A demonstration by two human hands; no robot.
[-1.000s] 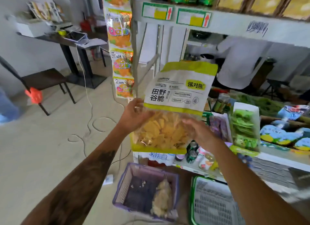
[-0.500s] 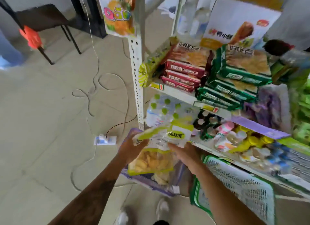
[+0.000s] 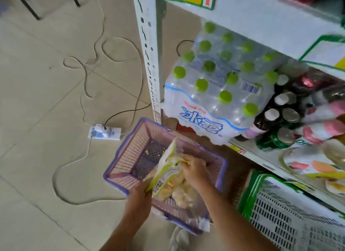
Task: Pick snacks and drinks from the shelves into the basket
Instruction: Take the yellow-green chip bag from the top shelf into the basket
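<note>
Head view: hands (image 3: 164, 185) hold snack bag (image 3: 169, 174) inside basket rim (image 3: 119, 155).

The shrink-wrapped water pack (image 3: 214, 93) carries large blue characters on its front face, of which 水 can be read, with a line of small red script above them that is too blurred to make out. A barcode label sits on the pack's top wrap. The snack bag (image 3: 168, 176) shows a small barcode patch; its print is illegible.
</note>
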